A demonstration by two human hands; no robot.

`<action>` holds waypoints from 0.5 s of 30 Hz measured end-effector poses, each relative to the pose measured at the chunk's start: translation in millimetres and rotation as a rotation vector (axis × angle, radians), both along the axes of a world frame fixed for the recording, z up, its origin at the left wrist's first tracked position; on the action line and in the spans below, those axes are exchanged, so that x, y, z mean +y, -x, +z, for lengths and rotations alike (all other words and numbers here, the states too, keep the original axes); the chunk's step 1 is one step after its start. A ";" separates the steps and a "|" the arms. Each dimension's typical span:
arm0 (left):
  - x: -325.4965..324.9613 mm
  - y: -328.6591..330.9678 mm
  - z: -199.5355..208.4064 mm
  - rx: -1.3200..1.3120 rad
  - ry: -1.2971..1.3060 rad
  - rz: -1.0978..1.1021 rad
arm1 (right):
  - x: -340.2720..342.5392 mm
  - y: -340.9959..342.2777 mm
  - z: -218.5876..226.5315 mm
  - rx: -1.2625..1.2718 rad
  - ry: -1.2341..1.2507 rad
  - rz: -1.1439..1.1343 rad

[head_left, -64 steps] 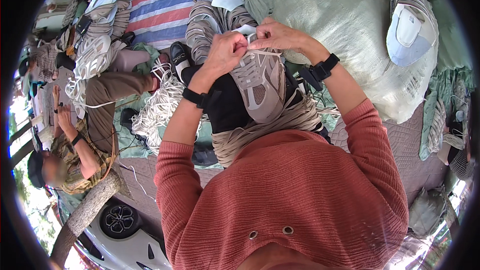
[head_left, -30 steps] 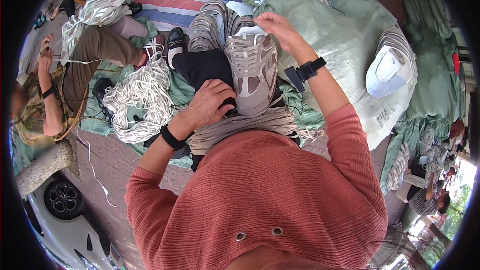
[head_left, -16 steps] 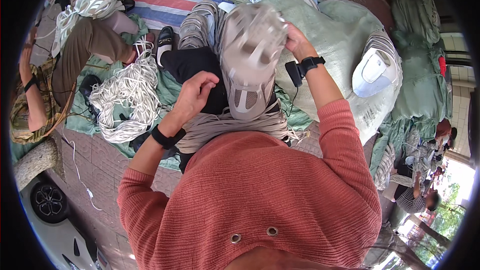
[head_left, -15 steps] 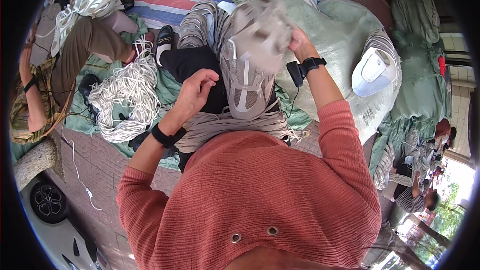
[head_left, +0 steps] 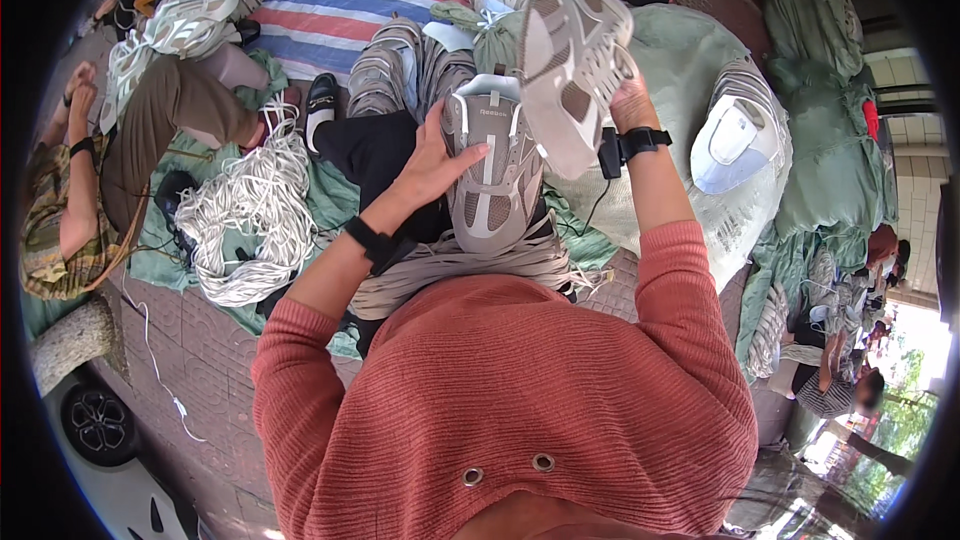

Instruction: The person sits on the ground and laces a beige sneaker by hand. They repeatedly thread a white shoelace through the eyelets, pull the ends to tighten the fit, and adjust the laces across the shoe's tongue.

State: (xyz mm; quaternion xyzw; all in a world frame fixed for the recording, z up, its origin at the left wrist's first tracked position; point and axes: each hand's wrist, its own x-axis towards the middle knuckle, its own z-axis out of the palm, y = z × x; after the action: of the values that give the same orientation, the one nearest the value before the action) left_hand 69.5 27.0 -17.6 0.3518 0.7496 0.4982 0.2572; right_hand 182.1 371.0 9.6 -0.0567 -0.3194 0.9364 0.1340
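Observation:
A grey-beige sneaker upper [head_left: 487, 202] with mesh panels and a pale centre strip lies across my lap, its toe toward me. My left hand [head_left: 436, 162] grips its left side, the thumb on the tongue and the fingers partly hidden behind the edge. Raised to the right, a beige and brown sneaker upper [head_left: 572, 75] is tilted up in my right hand [head_left: 630, 100], which closes round its far side. Several more stacked uppers [head_left: 388, 68] stand just beyond my knees. A bundle of grey-beige laces [head_left: 440, 275] lies over my lap.
Heaped white laces [head_left: 245, 205] lie on green cloth at the left, near a seated person's leg [head_left: 180, 105]. A large pale green sack [head_left: 670, 170] stands on the right, with stacked uppers [head_left: 742, 135] on it. A striped tarp [head_left: 335, 0] spreads ahead; a car wheel [head_left: 97, 420] shows lower left.
My left hand has moved right and taken hold of the upper on my lap. The upper in my right hand has swung rightward and turned, and now shows clearly instead of blurred.

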 end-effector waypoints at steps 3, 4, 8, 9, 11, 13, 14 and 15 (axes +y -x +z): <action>2.8 23.5 11.5 -0.093 -0.023 0.016 | 6.9 -22.8 23.7 0.164 -0.018 0.021; 1.3 39.0 11.1 -0.119 -0.084 0.024 | 9.2 -30.0 32.1 0.198 -0.022 0.021; -44.0 112.3 41.3 -0.394 -0.381 0.132 | 15.4 -43.8 50.1 0.098 -0.116 -0.091; -58.0 128.1 43.1 -0.529 -0.521 0.141 | 18.4 -40.0 48.6 0.017 -0.151 -0.127; -75.4 159.8 59.6 -0.970 -0.630 0.120 | 22.8 -20.6 38.7 -0.156 -0.267 -0.177; -82.1 167.6 67.1 -0.894 -0.599 0.183 | -15.6 16.7 35.1 -0.256 -0.441 -0.161; -76.7 154.1 77.0 -0.779 -0.561 0.256 | -40.9 30.8 39.0 -0.323 -0.513 -0.083; -60.0 134.0 81.3 -0.673 -0.526 0.245 | -39.2 46.1 19.6 -0.316 -0.729 0.056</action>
State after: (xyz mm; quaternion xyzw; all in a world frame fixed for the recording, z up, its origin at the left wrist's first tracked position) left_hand -64.5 -33.0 63.6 0.1321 0.5082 0.7854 0.3276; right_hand 135.9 331.8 29.3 -0.1402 -0.6488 0.7447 0.0691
